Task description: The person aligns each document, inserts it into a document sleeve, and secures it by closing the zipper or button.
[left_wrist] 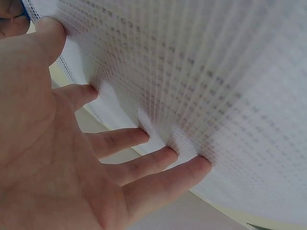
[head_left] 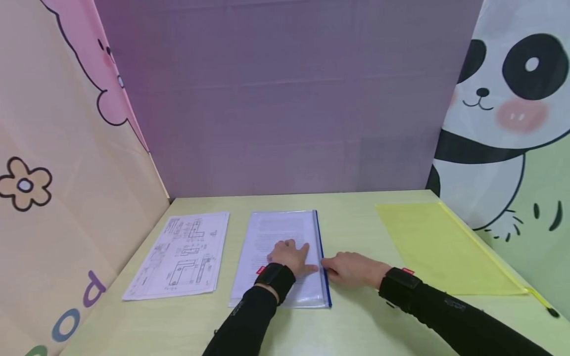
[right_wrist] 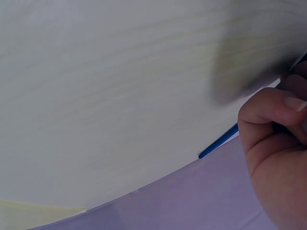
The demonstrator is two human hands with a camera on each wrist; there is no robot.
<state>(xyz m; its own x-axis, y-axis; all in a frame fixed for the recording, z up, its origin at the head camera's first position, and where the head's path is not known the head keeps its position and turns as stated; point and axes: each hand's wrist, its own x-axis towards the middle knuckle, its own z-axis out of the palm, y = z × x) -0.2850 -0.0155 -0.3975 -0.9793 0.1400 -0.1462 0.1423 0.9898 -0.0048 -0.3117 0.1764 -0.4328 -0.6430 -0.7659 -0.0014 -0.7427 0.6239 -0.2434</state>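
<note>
A clear mesh zip folder point(head_left: 276, 232) with printed pages inside lies flat in the middle of the table. A blue zip strip point(head_left: 318, 232) runs along its right edge. My left hand point(head_left: 291, 257) lies flat on the folder, and in the left wrist view its spread fingers point(left_wrist: 144, 165) press the mesh folder point(left_wrist: 201, 86). My right hand point(head_left: 349, 269) is at the folder's right edge. In the right wrist view its curled fingers point(right_wrist: 273, 129) pinch the blue zip strip point(right_wrist: 218, 143).
A stack of sheets with technical drawings point(head_left: 182, 254) lies left of the folder. A yellow zip folder point(head_left: 441, 247) lies at the right, near the panda panel point(head_left: 503, 123). The purple back wall point(head_left: 285, 99) and a cartoon panel point(head_left: 53, 173) on the left enclose the pale table point(head_left: 356, 326).
</note>
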